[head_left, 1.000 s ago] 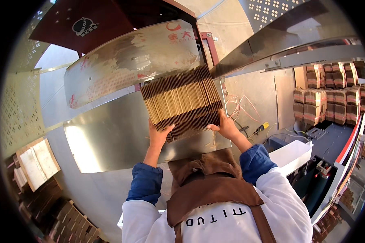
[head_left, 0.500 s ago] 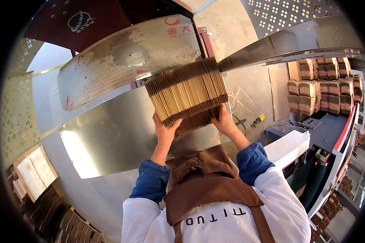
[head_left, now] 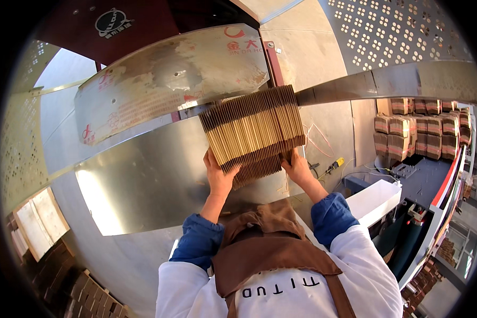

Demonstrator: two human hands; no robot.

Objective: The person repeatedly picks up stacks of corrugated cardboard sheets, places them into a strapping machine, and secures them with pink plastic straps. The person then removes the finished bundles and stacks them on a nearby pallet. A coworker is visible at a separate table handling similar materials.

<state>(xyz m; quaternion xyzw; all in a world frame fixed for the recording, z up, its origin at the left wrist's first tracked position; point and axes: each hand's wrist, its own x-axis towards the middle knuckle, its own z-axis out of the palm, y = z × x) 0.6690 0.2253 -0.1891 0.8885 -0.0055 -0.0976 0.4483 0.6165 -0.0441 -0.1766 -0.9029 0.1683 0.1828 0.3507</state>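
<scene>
Gripping one long row of thin brown corrugated cardboard pieces (head_left: pixel 252 127), the bare left hand (head_left: pixel 218 174) and bare right hand (head_left: pixel 298 170) hold its two near corners. The left fingers (head_left: pixel 209 158) curl round the left side, thumb on the near face; the right fingers (head_left: pixel 294 155) are closed on the right side, partly hidden. The row is over the right end of the shiny silver metal surface (head_left: pixel 143 175), hiding part of its far edge; whether it rests or is raised, I cannot tell. Beyond that edge is a stained grey metal plate (head_left: pixel 159 87) with red print. Past the surface's right edge are a long white trough (head_left: pixel 373 201) and pink-banded brown cardboard bundles (head_left: pixel 429 137)
</scene>
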